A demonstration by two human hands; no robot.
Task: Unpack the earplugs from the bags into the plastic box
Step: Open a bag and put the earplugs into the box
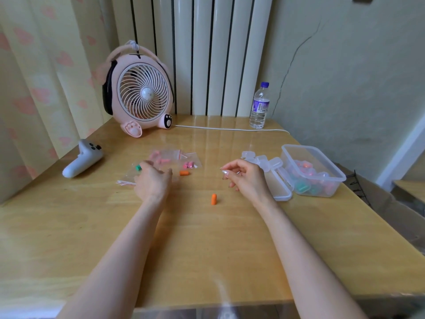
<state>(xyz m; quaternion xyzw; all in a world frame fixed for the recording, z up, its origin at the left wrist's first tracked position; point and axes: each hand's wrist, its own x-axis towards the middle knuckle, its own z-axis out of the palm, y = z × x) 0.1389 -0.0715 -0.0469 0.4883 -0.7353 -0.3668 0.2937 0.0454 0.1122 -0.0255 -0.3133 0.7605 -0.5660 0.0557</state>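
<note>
1. A pale wooden tabletop (207, 249) was seen from above, with a person's two bare forearms reaching in from the near edge.
2. The left hand (153, 180) lay palm down over a clear zip bag (127, 179), left of centre. Its fingers were hidden behind the back of the hand, so it could not be told whether its grip was closed on anything. A green earplug (138, 167) showed right at its fingertips.
3. The right hand (243, 178) hovered right of centre with its fingers loosely curled and the thumb and forefinger tips close together. Its grip held nothing.
4. The loose earplugs were small foam cylinders, each with one rounded end. An upright orange earplug (213, 199) stood between the hands, nearer than both. A second orange earplug (184, 173) lay on its side just right of the left hand.
5. Two more clear bags (171, 157), edged with red zip strips, lay just beyond the left hand. They held pink earplugs (189, 165).
6. The plastic box (338, 178) was clear, rectangular and open, and sat near the right edge. It held small clear cases with pink, orange and green earplugs inside. Its lid (281, 189) lay against its left side. More small clear cases (259, 160) clustered just beyond the right hand.
7. At the far side stood a pink fan (140, 93) and a water bottle (259, 107). A white controller (81, 161) lay at the left edge.
</note>
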